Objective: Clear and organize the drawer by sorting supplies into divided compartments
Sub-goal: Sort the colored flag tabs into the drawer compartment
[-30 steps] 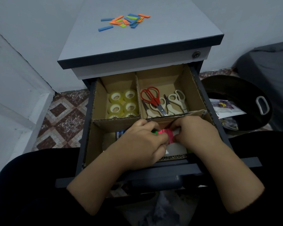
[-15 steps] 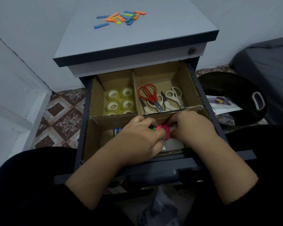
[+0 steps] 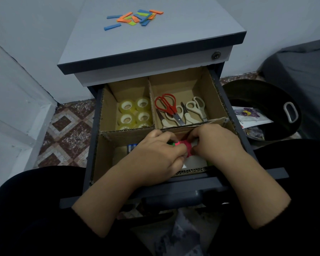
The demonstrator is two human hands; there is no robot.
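Note:
The open drawer (image 3: pixel 92 145) holds a cardboard divider with compartments. Clear tape rolls (image 3: pixel 135 112) fill the back left one. Red scissors (image 3: pixel 166 105) and white-handled scissors (image 3: pixel 194 109) lie in the back right one. In the front compartment my left hand (image 3: pixel 155 157) and my right hand (image 3: pixel 216 143) meet, fingers curled around a small pink item (image 3: pixel 186 147) with a bit of green (image 3: pixel 171 144) beside it. White paper (image 3: pixel 196 161) shows beneath my hands. Blue-tipped batteries (image 3: pixel 131 147) lie left of my left hand. Most of the front compartment is hidden.
Coloured flat strips (image 3: pixel 137 17) lie scattered on the cabinet top (image 3: pixel 183 34). A black bin (image 3: pixel 262 108) with papers stands on the floor at the right. White wall panels are at the left, over a tiled floor (image 3: pixel 67 130).
Both hands stay together on the pink item in the front compartment; only the camera view shifted slightly.

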